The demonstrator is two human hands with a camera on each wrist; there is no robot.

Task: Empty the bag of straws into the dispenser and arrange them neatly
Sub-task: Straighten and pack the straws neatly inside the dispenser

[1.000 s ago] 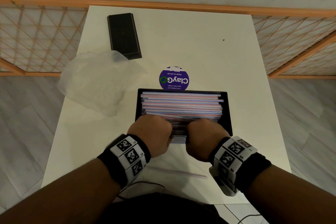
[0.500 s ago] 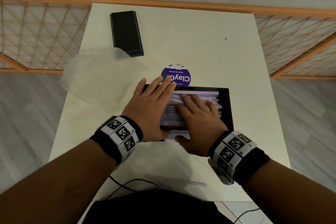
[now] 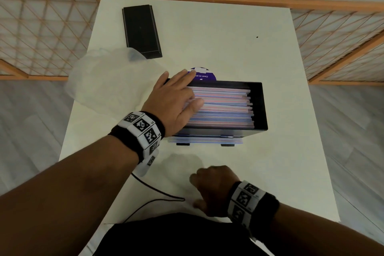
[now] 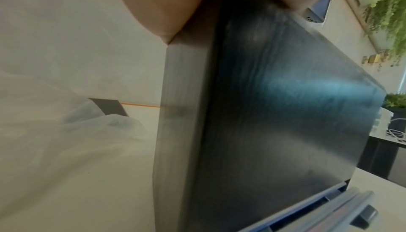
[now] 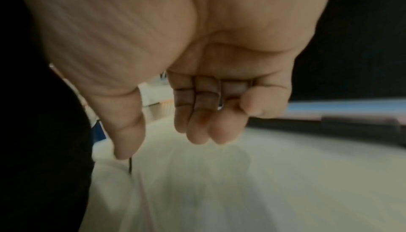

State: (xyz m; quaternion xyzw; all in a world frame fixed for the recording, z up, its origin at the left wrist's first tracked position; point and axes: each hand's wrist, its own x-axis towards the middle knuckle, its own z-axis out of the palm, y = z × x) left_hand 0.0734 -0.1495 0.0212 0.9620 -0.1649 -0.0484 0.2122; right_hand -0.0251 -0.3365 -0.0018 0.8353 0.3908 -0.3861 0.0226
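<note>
Resting flat, the left hand [image 3: 174,100] lies on the straws [image 3: 222,108] in the black dispenser [image 3: 259,108], fingers [image 3: 182,78] straight and slightly spread over its far-left corner. The right hand [image 3: 214,189] hovers near the table edge, fingers loosely curled, holding nothing. A stray straw [image 5: 142,192] lies just below its thumb; a clumsy pinch could flick it off the table.

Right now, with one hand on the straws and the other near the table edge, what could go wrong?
The stray straw by the right hand lies at the table's near edge; a clumsy pinch might knock it off.

The left hand presses only the left end of the straws, and their right ends look uneven, so they may stay ragged.

Straws poke from the dispenser's bottom slot and could spill.
</note>
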